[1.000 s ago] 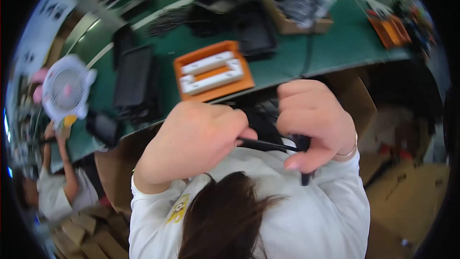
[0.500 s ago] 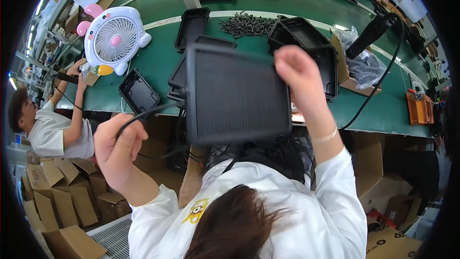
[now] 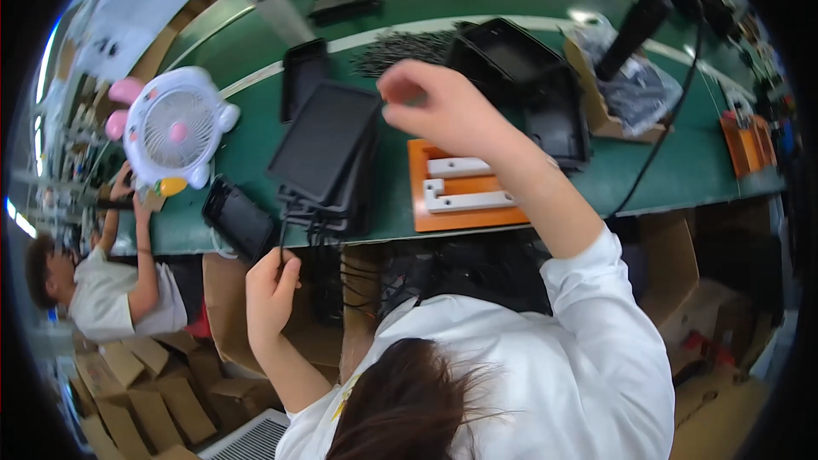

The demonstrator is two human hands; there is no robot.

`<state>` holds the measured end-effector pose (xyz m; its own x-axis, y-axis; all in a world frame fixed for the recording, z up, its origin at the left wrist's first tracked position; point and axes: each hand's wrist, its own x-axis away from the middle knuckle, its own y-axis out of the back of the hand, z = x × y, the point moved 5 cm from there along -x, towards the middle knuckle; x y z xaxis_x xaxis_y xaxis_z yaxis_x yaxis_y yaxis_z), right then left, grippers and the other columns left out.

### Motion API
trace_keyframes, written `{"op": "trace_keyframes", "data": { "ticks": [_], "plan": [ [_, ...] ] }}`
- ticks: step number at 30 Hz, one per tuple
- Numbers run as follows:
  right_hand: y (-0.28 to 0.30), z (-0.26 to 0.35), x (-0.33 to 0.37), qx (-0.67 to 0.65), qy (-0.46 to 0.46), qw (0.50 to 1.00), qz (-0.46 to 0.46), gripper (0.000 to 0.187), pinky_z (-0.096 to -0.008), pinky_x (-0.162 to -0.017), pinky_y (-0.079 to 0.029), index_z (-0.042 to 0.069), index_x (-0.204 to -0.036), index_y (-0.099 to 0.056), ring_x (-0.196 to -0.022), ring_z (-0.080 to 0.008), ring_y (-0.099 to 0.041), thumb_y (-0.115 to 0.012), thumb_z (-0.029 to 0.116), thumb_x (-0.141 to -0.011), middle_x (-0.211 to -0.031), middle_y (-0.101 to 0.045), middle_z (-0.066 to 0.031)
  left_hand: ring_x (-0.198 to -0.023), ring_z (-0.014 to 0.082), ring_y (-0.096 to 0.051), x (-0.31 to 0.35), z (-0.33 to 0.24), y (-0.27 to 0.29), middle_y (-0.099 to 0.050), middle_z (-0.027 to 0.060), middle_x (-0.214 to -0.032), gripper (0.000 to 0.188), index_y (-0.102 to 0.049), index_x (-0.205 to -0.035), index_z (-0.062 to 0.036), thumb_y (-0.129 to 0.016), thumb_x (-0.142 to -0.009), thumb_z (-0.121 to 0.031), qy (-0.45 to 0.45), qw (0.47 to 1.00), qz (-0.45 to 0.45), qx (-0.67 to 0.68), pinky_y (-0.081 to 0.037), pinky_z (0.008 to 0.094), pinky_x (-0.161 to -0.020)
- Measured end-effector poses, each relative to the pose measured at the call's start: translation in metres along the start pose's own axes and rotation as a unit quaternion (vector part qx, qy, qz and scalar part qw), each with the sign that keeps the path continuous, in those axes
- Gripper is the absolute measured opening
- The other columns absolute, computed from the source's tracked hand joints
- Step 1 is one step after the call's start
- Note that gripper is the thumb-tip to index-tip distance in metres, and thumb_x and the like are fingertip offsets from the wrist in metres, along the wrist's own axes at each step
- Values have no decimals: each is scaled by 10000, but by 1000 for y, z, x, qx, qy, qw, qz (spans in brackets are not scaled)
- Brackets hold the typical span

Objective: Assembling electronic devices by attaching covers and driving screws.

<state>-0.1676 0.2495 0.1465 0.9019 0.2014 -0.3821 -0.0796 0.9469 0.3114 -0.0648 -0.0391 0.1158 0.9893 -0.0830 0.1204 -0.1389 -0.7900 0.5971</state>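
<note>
A flat black panel (image 3: pixel 328 138) lies on top of a stack of similar dark pieces (image 3: pixel 348 204) on the green table (image 3: pixel 686 166), near its front edge. The panel is roughly rectangular, matt and dark, with a thin raised rim around a plain face; it is turned askew, and slightly blurred. The pieces underneath sit unevenly, their edges and corners poking out, and dark cords (image 3: pixel 319 230) hang from the front of the pile.

The left hand (image 3: pixel 271 294) is below the stack's near corner, thumb and forefinger pinched narrow on a thin black cable (image 3: pixel 283 234) that runs up toward the pile. The right hand (image 3: pixel 434 106) is at the panel's far right corner, fingers and thumb curled with a gap between them — whether they touch the corner cannot be told.

Left of the stack lies a small open black tray (image 3: pixel 239 220), with a white and pink fan (image 3: pixel 177 129) beyond it. To the right, an orange holder (image 3: pixel 469 221) carries white bars (image 3: pixel 470 201), partly behind the right forearm. Farther back are a heap of small dark parts (image 3: pixel 396 53) and black cases (image 3: pixel 511 51).
</note>
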Motion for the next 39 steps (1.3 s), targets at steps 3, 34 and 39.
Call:
{"op": "trace_keyframes", "data": {
  "ticks": [3,34,39],
  "plan": [
    [69,27,104,-124,3,984,128,226,-286,-703,-468,-38,-945,-578,-822,-200,-591,-612,140,-810,-889,-600,-106,-804,118,-539,-1,10,5,-571,49,-866,174,-548,-1013,27,-522,-860,-52,-55,998,-29,-6,-432,232,-725],
    [172,-40,494,33,-526,719,-454,309,-274,-746,-459,-30,-946,-574,-784,-151,-580,-615,-35,-639,-837,-632,-73,-819,217,-564,-13,-124,-126,-587,149,-922,194,-547,-973,25,-492,-798,-40,-341,938,27,53,-450,323,-774],
    [167,-32,468,33,-456,766,-452,500,-274,-827,-438,-75,-1088,-525,-875,-154,-564,-660,-4,-611,-942,-609,-88,-857,301,-574,10,-143,-224,-588,135,-937,249,-572,-966,-26,-611,-721,-14,-430,839,334,28,-477,362,-752]
  ]
}}
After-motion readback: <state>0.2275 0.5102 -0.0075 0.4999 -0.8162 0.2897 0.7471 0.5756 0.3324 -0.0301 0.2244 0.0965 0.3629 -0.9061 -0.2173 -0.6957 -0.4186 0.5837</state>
